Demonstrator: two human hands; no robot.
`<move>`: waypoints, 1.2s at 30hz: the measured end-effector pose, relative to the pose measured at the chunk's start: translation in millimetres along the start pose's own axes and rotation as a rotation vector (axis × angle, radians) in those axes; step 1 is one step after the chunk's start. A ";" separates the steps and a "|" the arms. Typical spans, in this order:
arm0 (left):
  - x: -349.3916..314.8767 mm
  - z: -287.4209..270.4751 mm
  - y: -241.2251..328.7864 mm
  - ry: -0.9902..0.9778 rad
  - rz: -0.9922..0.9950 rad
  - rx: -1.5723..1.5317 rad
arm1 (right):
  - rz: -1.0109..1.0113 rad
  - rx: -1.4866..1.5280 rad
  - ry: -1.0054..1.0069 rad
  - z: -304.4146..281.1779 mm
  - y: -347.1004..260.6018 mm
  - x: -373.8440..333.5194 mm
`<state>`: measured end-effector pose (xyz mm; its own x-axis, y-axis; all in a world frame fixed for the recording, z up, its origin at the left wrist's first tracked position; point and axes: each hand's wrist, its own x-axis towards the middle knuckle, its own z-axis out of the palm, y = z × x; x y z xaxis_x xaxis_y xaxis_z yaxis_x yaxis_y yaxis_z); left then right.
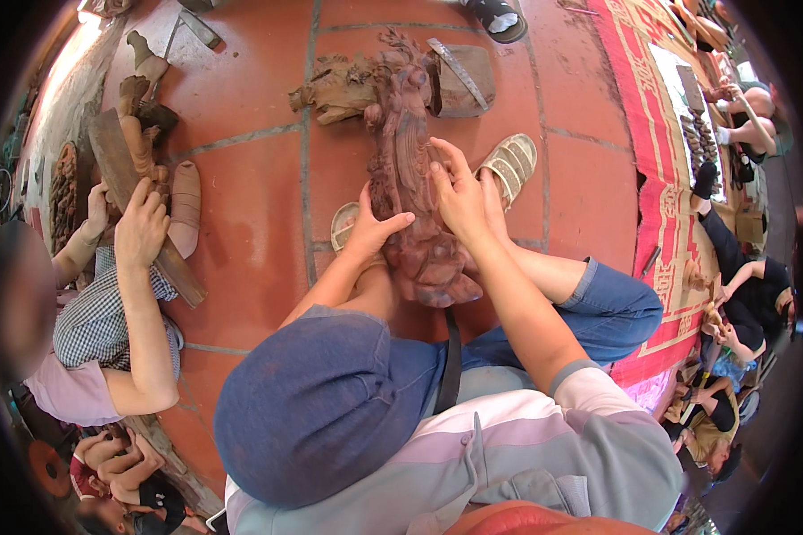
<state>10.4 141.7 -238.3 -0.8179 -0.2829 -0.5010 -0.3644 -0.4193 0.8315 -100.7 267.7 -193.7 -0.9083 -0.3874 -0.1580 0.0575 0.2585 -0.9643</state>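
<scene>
the wooden carving (410,178), a long reddish-brown figure with a rough, deeply cut surface, stands on the red tiled floor (250,232) between the person's knees, its lower end close to the body and its upper end pointing away.

head view: the left hand (375,227) lies flat against the carving's left flank, fingers together and the thumb stretched across the wood, pressing rather than gripping. the right hand (459,192) rests on the opposite flank, a little farther up, fingers extended and lightly spread over the carved surface, touching it without closing round it. just beyond the right hand a pale woven sandal (509,165) lies on the floor, and the edge of a second one (343,225) shows just left of the left hand. past the fingertips of both hands, at the carving's far end, sit loose wood offcuts (335,89) and a flat wooden block (464,80) with a metal ruler (459,71) across it. well to the left of the left hand, another person's hand (138,232) grips a long wooden piece (143,201). far to the right of the right hand a red patterned mat (660,178) covers the floor, with other people seated along it.
</scene>
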 end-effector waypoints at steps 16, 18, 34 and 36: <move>-6.1 -7.5 -17.9 0.016 -0.017 0.061 | -0.253 -0.554 0.138 34.4 -2.5 27.9; -2.6 -10.1 -19.6 0.008 0.009 0.072 | -0.240 -0.566 0.133 35.0 -2.8 25.2; -8.0 -7.7 -11.7 0.037 0.025 0.119 | -0.263 -0.595 0.006 25.5 2.8 12.0; -1.1 -5.2 -15.9 0.035 0.056 0.140 | -0.292 -0.602 0.072 26.3 -8.5 40.1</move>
<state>19.5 144.2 -252.2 -0.8233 -0.3334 -0.4594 -0.3797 -0.2782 0.8823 -126.8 226.6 -197.5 -0.8781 -0.4616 0.1261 -0.4168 0.6082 -0.6755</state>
